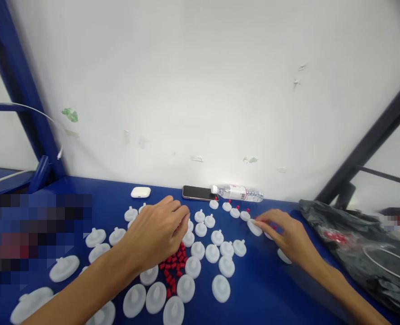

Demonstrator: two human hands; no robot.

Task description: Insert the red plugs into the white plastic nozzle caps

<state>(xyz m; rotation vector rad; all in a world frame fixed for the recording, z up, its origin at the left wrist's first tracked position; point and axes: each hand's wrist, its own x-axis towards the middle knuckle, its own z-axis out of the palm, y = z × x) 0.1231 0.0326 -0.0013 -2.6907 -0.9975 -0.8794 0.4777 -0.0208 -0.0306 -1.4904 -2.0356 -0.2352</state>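
Many white disc-shaped pieces with a central stem (220, 288) lie spread over the blue table (254, 280). My left hand (164, 225) is over a pile of small red caps (173, 262), its fingers curled; whatever they hold is hidden. Farther right, my right hand (281, 230) pinches a white disc (254, 227) that is tilted, with a bit of red at the fingertips. A row of discs with red caps on their stems (234, 211) runs from the bottle toward that hand. Another disc (284, 256) lies partly behind the right wrist.
Along the wall stand a white earphone case (141, 192), a black phone (198, 192) and a clear bottle lying on its side (239, 192). A dark plastic bag (352, 253) covers the right edge. Blue metal posts (27, 85) rise at the left.
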